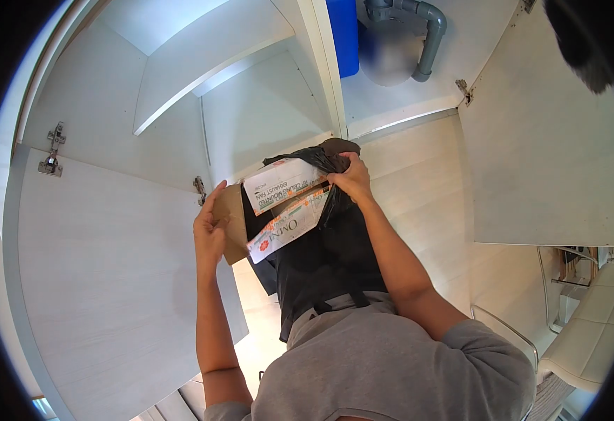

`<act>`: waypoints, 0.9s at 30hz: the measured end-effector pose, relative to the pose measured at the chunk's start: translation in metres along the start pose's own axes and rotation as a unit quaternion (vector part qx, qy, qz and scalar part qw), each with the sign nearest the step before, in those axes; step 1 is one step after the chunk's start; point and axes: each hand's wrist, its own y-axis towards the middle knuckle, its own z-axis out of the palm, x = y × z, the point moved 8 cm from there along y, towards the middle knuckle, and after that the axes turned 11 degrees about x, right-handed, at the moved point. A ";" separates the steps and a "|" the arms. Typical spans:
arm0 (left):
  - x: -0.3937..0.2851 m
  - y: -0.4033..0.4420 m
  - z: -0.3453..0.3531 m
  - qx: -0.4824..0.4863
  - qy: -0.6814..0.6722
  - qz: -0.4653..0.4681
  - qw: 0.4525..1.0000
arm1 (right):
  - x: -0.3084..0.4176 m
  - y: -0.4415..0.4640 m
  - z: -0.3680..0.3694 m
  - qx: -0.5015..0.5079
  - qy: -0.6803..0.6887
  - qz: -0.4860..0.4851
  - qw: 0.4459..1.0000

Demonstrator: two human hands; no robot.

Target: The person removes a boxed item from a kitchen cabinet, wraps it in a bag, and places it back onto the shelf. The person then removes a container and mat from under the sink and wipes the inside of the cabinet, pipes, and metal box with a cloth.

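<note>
An opened cardboard box [286, 186] with white printed sides, marked OMNI and exhaust fan, is on or just above my lap, its flaps spread. My left hand [211, 228] is at the brown flap [230, 223] on the box's left side, thumb and fingers closed about its edge. At the box's upper right, my right hand [352, 179] pinches the box edge together with a crumpled black plastic bag [312, 156]. The inside of the box looks dark; its contents cannot be made out.
Ahead is an open white cabinet with a shelf [212, 52]. Its doors [110, 281] stand open left and right [545, 154]. Grey drain pipes [433, 38] and a blue container [343, 38] are at the upper right. A cream padded seat [591, 330] stands at the right.
</note>
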 end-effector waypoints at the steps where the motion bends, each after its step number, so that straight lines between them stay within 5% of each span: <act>1: 0.000 0.001 0.001 0.011 0.007 0.010 1.000 | -0.003 0.004 0.001 0.019 0.030 -0.009 0.999; 5: -0.016 -0.002 0.013 -0.018 0.063 0.017 0.998 | -0.013 0.014 0.000 0.026 0.058 -0.014 0.998; 7: -0.048 -0.009 0.026 -0.090 0.377 0.146 0.910 | -0.012 0.009 -0.001 0.018 0.061 -0.022 0.998; 8: -0.049 -0.010 0.031 -0.094 0.377 0.145 0.910 | -0.013 0.005 0.001 0.020 0.060 -0.025 0.998; 10: -0.056 -0.012 0.065 -0.074 0.741 0.120 0.656 | -0.008 -0.009 0.000 -0.004 0.051 -0.087 0.995; 14: -0.004 0.001 0.082 0.092 0.672 0.119 0.726 | -0.014 -0.039 0.007 -0.019 0.102 -0.159 0.982; 18: 0.016 -0.001 0.087 0.028 0.772 0.124 0.623 | -0.015 -0.057 0.002 -0.007 0.136 -0.138 0.981; 20: 0.032 0.000 0.082 0.115 0.692 0.095 0.706 | -0.020 -0.058 0.003 -0.016 0.138 -0.167 0.976; 27: 0.004 -0.011 0.062 0.108 0.588 0.205 0.775 | -0.020 -0.057 0.002 -0.014 0.109 -0.190 0.976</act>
